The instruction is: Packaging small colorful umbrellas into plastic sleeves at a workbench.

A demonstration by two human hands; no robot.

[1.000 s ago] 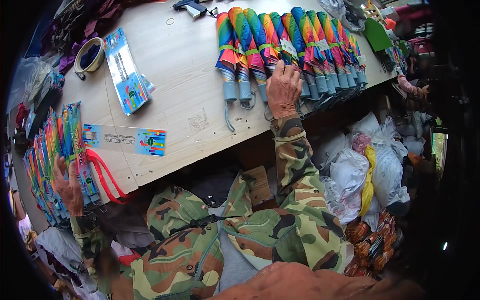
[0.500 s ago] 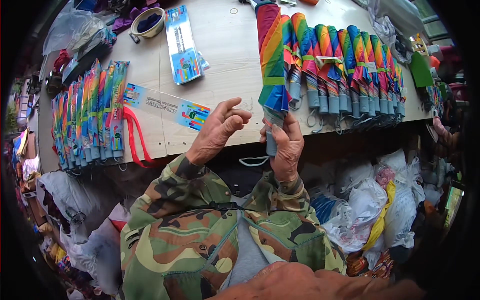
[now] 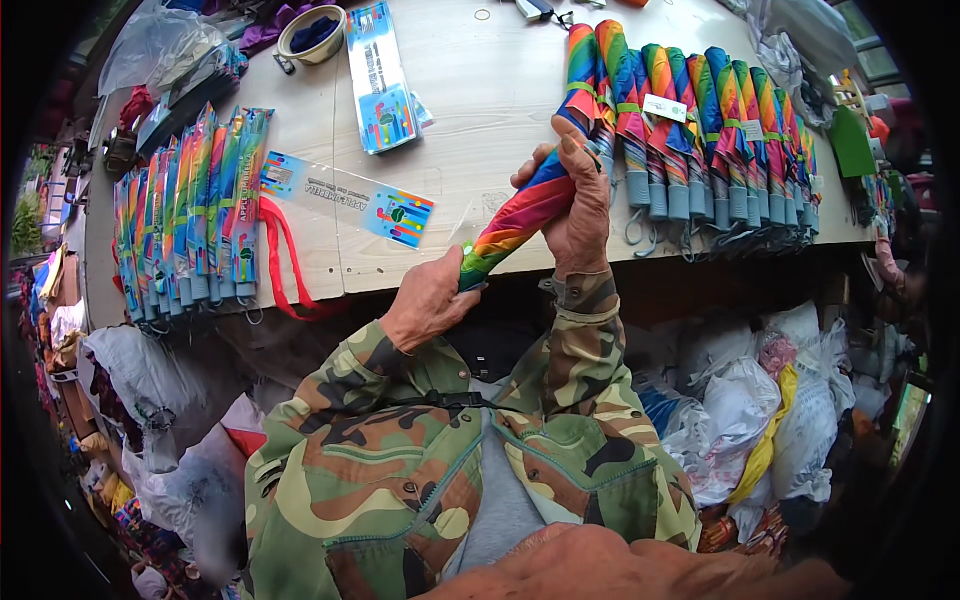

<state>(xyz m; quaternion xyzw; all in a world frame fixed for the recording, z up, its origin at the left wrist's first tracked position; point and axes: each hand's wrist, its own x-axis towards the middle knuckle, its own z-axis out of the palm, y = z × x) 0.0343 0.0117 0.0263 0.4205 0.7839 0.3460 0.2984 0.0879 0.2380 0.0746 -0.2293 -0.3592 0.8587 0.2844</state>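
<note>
A folded rainbow umbrella [image 3: 520, 215] is held slantwise over the table's front edge. Its lower left end sits in my left hand [image 3: 428, 303], whose fingers are closed on it. My right hand [image 3: 582, 215] wraps the upper part, thumb on top; the umbrella's grey-blue handle does not show there. To the right, several folded rainbow umbrellas [image 3: 660, 120] lie in a row, handles toward me. Left of my hands lies a flat clear sleeve [image 3: 345, 197] with bright printed ends. A stack of similar sleeves [image 3: 382, 85] rests farther back.
Several umbrellas in clear sleeves [image 3: 195, 215] lie at the table's left, beside a red ribbon [image 3: 283, 255]. A bowl with dark cloth [image 3: 312, 38] stands at the back. Stuffed white bags [image 3: 735, 420] are below the table on the right, others [image 3: 160, 380] on the left.
The umbrella has turned from upright, handle down, to a slant with its other end toward my left hand. My left hand, empty before, has taken hold of that end.
</note>
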